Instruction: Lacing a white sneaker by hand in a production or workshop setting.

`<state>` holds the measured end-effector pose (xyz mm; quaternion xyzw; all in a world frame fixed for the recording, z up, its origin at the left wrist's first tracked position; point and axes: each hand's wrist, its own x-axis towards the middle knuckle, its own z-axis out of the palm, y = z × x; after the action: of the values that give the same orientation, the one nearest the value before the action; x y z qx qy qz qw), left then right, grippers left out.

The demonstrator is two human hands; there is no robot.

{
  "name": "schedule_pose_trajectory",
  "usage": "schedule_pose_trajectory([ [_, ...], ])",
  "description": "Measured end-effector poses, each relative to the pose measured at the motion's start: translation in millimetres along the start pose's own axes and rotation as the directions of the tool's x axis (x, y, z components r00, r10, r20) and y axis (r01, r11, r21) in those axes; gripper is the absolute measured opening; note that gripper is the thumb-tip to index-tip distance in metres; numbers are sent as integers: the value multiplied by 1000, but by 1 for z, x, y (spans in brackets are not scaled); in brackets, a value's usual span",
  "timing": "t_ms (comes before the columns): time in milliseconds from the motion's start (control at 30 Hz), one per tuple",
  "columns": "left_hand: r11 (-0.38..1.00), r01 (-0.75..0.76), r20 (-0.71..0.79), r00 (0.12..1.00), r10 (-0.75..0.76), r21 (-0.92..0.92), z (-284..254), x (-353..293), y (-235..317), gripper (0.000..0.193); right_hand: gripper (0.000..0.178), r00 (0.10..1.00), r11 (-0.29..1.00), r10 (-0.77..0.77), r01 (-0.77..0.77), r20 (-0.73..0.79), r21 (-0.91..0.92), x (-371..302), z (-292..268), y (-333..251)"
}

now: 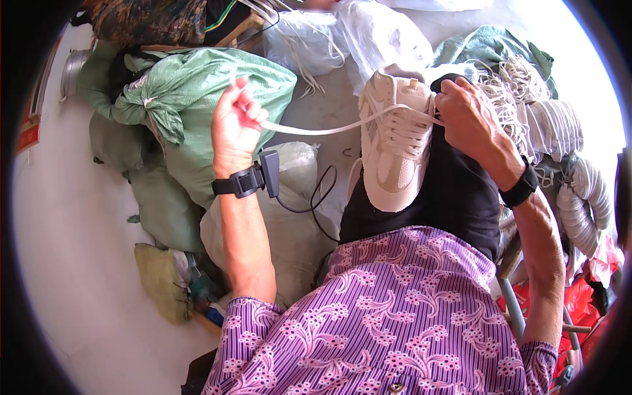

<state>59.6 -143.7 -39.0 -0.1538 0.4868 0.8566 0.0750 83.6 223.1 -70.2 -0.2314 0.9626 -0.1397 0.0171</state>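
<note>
left hand fingers pinch taut white lace; right hand grips shoe collar (on lap).

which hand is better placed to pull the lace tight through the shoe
Probably the left hand: it grips the free end of the lace away from the shoe. The right hand sits at the eyelets.

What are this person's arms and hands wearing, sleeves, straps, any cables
Both hands are bare, with no gloves. The left hand has a black wrist strap carrying a small dark grey box, and a thin black cable runs from it. The right hand has a plain black wristband. Purple floral sleeves end near the elbows.
</note>
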Motion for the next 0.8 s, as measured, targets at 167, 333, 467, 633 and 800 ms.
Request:
schedule_pose_trajectory([
  [167,966,15,-16,1000,-11,257,34,-1,-28,18,9,999,999,-40,40,-3,32,-1,11,1],
  [333,897,17,69,996,-53,441,71,-1,-58,18,7,996,997,-69,68,-50,-23,3,9,0],
  [467,822,-6,106,992,-66,570,88,-1,-81,18,4,997,973,-30,44,-64,226,2,18,6],
  [633,684,-142,203,979,-10,715,101,-3,-101,23,3,991,968,7,27,-133,250,-6,19,6],
  [800,587,-219,252,967,27,779,91,-3,-106,28,2,986,965,-13,56,-169,256,-8,21,5],
])
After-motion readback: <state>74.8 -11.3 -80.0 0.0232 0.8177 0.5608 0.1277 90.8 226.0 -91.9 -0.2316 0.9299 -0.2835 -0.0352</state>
